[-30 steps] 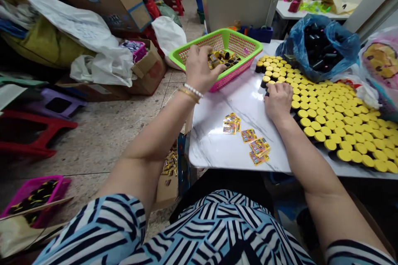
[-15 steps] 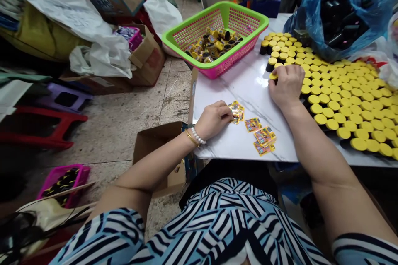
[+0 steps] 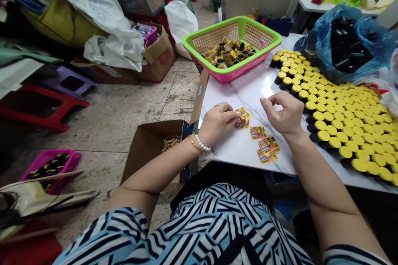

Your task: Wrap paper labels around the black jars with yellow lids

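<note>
Left hand [image 3: 217, 123]: touching cards [image 3: 245, 116], three o'clock; apparently separating one, needing precision. Right hand [image 3: 285, 112]: curled. Both grips unclear.

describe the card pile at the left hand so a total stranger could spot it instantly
On the white marbled table, look left of the massed yellow-topped black pieces. Small, mostly yellow printed cards lie there in little groups. The card pile is the group nearest the green-rimmed basket, and the only one with the left hand at its edge.
</note>
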